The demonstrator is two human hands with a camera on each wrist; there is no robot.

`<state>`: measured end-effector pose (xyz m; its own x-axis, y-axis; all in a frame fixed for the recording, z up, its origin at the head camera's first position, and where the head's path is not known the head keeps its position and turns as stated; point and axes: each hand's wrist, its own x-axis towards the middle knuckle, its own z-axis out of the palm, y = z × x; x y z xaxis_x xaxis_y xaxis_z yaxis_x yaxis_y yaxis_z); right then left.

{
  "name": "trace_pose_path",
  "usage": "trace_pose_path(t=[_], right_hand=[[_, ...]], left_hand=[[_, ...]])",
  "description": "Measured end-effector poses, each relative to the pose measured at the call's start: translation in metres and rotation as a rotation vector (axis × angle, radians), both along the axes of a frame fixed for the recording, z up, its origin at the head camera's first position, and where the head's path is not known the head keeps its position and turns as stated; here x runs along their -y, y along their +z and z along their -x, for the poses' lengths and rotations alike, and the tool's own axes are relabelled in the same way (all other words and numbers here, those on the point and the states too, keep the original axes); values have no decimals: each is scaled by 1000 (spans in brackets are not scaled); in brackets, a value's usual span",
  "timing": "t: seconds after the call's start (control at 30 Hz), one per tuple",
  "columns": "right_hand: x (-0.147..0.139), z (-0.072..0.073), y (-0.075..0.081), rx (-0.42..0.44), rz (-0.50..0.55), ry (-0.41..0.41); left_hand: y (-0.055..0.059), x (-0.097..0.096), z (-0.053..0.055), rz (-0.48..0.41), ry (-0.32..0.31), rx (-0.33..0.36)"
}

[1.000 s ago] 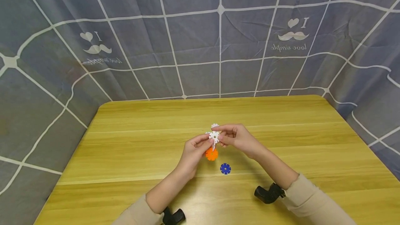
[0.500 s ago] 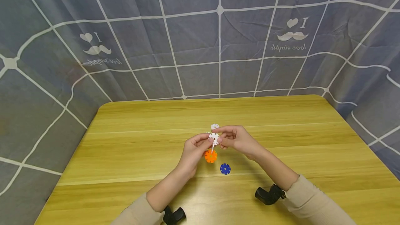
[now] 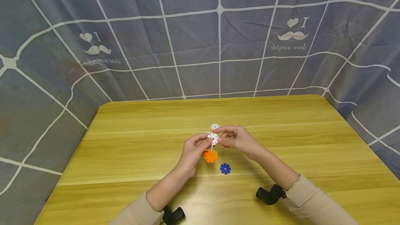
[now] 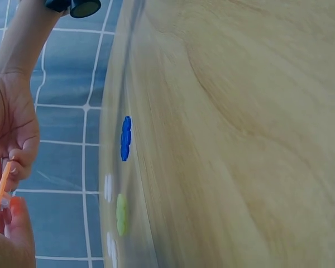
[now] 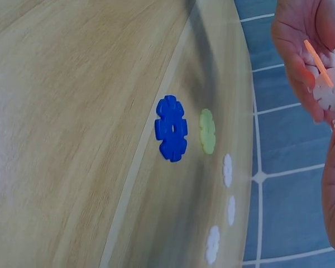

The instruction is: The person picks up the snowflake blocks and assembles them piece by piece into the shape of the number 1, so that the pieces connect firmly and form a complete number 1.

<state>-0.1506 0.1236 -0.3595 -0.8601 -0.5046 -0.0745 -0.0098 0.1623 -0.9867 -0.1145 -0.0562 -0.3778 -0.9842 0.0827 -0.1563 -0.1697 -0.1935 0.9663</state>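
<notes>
Left hand [image 3: 194, 148] pinches the white disc [image 3: 213, 139] from nine o'clock; right hand [image 3: 236, 138] pinches its rim at three o'clock. The orange disc [image 3: 210, 156] hangs at six o'clock; the blue disc [image 3: 225, 168] lies on the surface [image 3: 140, 162] at five o'clock. Caution: misaligned slots or uneven finger pressure may make the orange disc detach.

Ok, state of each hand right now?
Left hand: closed, holding a white disc, orange disc attached.
Right hand: closed, pinching that white disc's edge.
</notes>
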Motion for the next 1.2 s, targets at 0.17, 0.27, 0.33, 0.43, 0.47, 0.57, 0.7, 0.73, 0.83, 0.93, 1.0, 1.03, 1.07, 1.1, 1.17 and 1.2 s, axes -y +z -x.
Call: trace_pose_path(t=[0.17, 0.27, 0.33, 0.43, 0.47, 0.57, 0.7, 0.73, 0.83, 0.93, 1.0, 1.03, 1.07, 1.1, 1.17, 1.2], right_hand=[[-4, 1, -3, 19, -18, -22], [-7, 1, -4, 22, -35, -25], [-8, 1, -4, 30, -48, -26], [-11, 1, -6, 49, -64, -26], [-12, 1, -7, 57, -68, -25], [-16, 1, -12, 69, -81, -13], [-19, 0, -20, 66, -104, 22], [-20, -1, -23, 62, -114, 33], [-21, -2, -31, 61, -136, 68], [-23, -5, -38, 76, -147, 90], [-24, -6, -42, 88, -141, 104], [-24, -7, -44, 97, -143, 106], [-25, -8, -45, 100, -144, 108], [-25, -9, -47, 98, -151, 111], [-25, -10, -49, 88, -169, 119], [-25, -11, -50, 84, -180, 120]], left_hand=[[0, 3, 1, 19, 8, 4], [0, 5, 2, 28, 9, 6], [-1, 6, 2, 34, 12, 6], [0, 8, 3, 41, 17, 5], [0, 8, 3, 42, 20, 6], [-1, 9, 4, 40, 27, 11], [-2, 10, 4, 39, 33, 14], [-3, 10, 4, 40, 34, 15], [-3, 11, 5, 49, 40, 18], [-4, 12, 6, 54, 47, 19], [-4, 12, 6, 56, 49, 18], [-4, 12, 6, 55, 50, 18], [-4, 13, 6, 56, 50, 18], [-4, 13, 6, 57, 50, 19], [-4, 13, 6, 58, 49, 21], [-4, 13, 6, 57, 49, 24]])
